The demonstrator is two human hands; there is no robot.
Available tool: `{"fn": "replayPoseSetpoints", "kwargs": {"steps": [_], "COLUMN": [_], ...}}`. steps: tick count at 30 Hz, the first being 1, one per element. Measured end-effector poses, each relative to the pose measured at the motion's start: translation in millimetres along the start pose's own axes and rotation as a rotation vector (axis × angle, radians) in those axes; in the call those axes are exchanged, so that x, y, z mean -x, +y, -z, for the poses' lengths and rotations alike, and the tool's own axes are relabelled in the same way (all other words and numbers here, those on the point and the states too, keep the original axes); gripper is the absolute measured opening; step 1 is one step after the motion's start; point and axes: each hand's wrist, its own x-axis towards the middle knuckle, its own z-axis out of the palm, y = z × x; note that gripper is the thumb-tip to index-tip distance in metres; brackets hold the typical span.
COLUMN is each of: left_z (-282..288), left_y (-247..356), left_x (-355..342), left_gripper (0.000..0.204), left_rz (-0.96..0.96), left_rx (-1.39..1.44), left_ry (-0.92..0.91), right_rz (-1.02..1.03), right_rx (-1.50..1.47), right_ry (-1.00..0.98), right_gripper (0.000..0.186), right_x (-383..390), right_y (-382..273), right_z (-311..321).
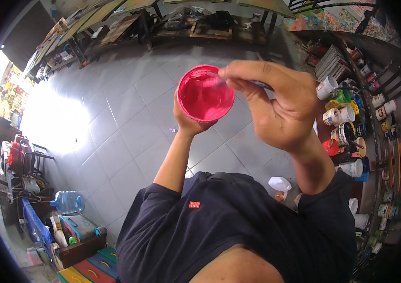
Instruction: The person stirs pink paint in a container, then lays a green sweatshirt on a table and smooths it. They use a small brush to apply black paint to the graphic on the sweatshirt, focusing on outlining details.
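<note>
A round tub of bright pink paint, its inner rim streaked, is held up in my left hand, which is wrapped round it from below and the left and partly hidden by it. My right hand pinches a thin brush at the tub's right rim. The brush points down into the tub over the pink paint, and my thumb and fingers hide much of its handle.
Shelves of paint tubs line the right side. Long tables run along the back, with bags beneath. At left are a chair, a blue water bottle and coloured drawers. A white jug stands on the tiled floor.
</note>
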Motion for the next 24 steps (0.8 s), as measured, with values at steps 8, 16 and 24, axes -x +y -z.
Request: {"fn": "replayPoseSetpoints", "kwargs": {"steps": [8,16,24], "left_z": [19.2,13.5,27.5], "left_y": [2.6,12.4,11.4], "left_x": [-2.0,-19.2,-30.9], "left_gripper": [0.088,0.090,0.089], "left_rz": [-0.005,-0.129,-0.260], "left_rx": [-0.082,-0.144,-0.335], "left_ry": [-0.056,0.040,0.102], "right_rz": [0.045,-0.245,-0.262], "right_rx": [-0.246,0.006,-0.291], "right_ry": [-0.228,-0.078,-0.205], "right_gripper": [0.021,0.021,0.038], "right_x": [0.4,13.9,21.7], "right_y": [-2.8,35.0,27.1], "right_z": [2.4,1.6,32.8]}}
